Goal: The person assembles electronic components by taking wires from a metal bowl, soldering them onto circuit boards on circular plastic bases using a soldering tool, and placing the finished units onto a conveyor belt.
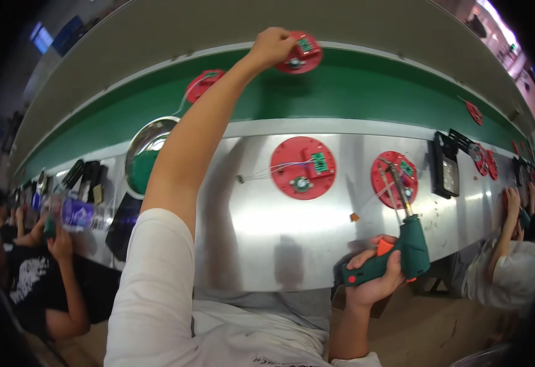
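Observation:
My left arm stretches to the far side, where my left hand (272, 46) is closed on the edge of a round red plate (304, 61) carrying a small green circuit board. That plate is above the green strip. Near the front edge, my right hand (377, 278) wraps around the handle of a green soldering gun (411, 251) with an orange trigger. Its long metal tip points away from me, over another red plate (378, 177) on the metal bench. Between them lies a third red plate (303, 189) with thin white wires running left to a small connector (240, 179).
A shiny metal bowl (134, 144) stands left of my arm, near a bottle with a purple label (78, 214). Another red plate (199, 92) lies on the green strip (353, 92). A black-framed lamp (446, 168) stands at right. Co-workers sit on both sides.

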A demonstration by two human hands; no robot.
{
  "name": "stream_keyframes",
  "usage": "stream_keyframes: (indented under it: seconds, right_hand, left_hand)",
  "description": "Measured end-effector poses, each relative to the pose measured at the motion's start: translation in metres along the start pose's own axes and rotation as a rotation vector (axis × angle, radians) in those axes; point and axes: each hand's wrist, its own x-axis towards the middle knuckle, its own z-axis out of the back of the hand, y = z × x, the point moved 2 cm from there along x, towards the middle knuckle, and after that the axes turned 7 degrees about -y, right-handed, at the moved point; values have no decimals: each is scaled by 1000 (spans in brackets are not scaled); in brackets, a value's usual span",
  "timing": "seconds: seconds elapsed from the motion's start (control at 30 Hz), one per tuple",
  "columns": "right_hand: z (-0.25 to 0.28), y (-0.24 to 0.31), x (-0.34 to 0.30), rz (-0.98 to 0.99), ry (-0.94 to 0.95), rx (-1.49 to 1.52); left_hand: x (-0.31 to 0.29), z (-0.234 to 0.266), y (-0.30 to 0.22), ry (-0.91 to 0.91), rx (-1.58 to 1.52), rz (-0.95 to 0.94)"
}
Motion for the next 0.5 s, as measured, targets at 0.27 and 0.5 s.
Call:
stream_keyframes:
  seconds: [0.27, 0.5]
  right_hand:
    - [12, -4, 4, -47, 65, 6]
    - [7, 1, 1, -27, 145, -10]
  left_hand:
    - [-129, 138, -126, 325, 108, -356]
    - [-289, 189, -143, 395, 291, -420]
